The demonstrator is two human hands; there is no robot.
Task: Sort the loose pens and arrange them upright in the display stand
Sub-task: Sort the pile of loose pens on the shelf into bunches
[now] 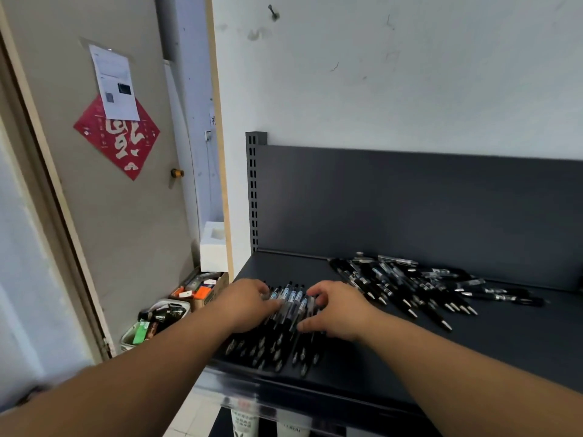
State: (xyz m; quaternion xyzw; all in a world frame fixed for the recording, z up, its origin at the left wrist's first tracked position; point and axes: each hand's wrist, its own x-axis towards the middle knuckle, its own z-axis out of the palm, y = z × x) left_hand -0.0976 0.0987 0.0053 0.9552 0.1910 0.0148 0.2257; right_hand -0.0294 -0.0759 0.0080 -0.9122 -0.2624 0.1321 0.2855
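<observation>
Nearest the camera, two bare forearms are reached forward over the front lip of a dark shelf (473, 348). The left hand (249, 302) and the right hand (339, 310) are set close together, with a batch of gathered pens (288, 313) caught between them. The fingers of the left hand are curled over the batch's left edge. Those of the right hand are curled against its right edge, with the thumb brought in low, so the pens are clamped from both sides. How firmly cannot be told, as the view is slightly blurred. The batch is laid flat with the silver tips toward the person. The squeeze is judged to be meant to square the pens into one parallel bundle that can be lifted as a unit.

Just beyond the right hand, on its outer side, the loose pens (407, 285) are spread in an untidy heap on the same shelf, crossing at several angles. They are apparently left within easy reach for later batches. None is stood upright, and no separate holder can be made out, so the sorting is judged to be at an early stage.

Behind both hands the back panel (410, 200) is raised. A slotted upright (252, 190) is seen beyond the left hand, and a pale wall (378, 74) above.
</observation>
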